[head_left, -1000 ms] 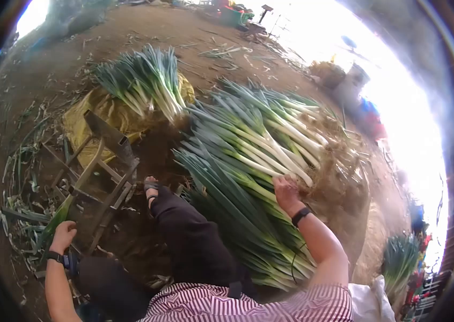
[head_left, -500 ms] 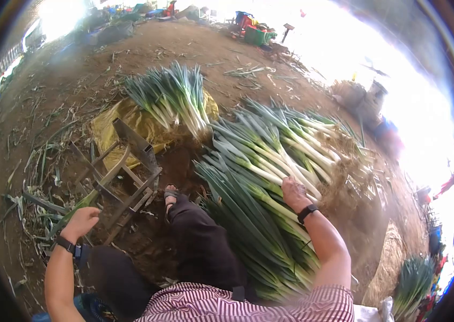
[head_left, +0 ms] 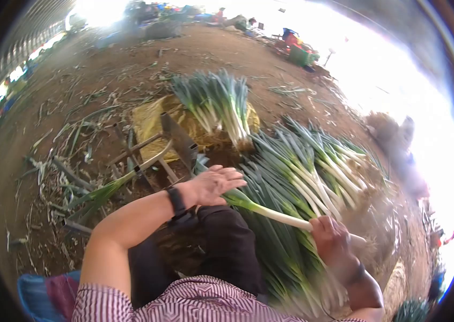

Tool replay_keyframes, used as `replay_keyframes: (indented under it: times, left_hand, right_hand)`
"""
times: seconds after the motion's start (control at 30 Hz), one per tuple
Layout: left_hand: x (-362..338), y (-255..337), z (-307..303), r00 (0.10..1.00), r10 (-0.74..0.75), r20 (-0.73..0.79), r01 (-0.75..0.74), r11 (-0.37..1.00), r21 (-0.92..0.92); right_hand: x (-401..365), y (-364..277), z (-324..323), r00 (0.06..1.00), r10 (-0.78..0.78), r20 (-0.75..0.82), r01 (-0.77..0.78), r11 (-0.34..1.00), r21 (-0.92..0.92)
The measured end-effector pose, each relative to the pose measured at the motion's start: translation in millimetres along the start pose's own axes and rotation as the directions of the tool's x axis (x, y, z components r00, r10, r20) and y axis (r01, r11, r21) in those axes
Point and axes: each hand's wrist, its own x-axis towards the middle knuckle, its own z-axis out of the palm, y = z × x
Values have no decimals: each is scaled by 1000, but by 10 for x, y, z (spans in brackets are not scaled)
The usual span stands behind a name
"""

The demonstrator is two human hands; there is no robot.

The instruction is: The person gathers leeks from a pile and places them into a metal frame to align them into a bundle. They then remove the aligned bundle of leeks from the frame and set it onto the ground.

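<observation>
A single leek point(head_left: 278, 216) slants across my lap, its white root end to the right and its green leaves to the left. My right hand point(head_left: 330, 239) is closed around the white shank near the roots. Over the green part lies my left hand point(head_left: 213, 185), palm down with fingers stretched out, overlapping the leaves. Beneath and beyond the leek spreads a large pile of leeks point(head_left: 291, 185), roots to the right. In front of my left arm stands a metal frame with an upright plate point(head_left: 177, 140). A pale-based green leaf point(head_left: 106, 192) hangs over that frame.
Ahead, a bunch of leeks point(head_left: 211, 102) rests on a yellow sack point(head_left: 149, 119). Leaf scraps point(head_left: 55, 177) litter the dirt floor at left. A green crate point(head_left: 301, 55) stands far back. Blue fabric point(head_left: 35, 294) shows at lower left.
My right hand has brought one leek off the pile toward me. My left hand has swung right, from beside the metal frame to the leek's green part. The view has shifted left.
</observation>
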Motion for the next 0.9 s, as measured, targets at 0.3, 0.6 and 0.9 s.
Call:
replay_keyframes:
  times: [0.3,0.6,0.9]
  left_hand:
    - [-347,137,351,929,-237,283,345,830,-439]
    - [-736,138,-349,901,-329,284,430,772,-468]
    - [-1772,14,-2803,837,-465,-289,546,660,516]
  right_hand:
    - [216,254,-447,959,-285,-13,282,955,-93]
    - [744,504,-482,963,-264,-57,269,957,112]
    - [2683,-372,62,908,-205,-364,388,737,553]
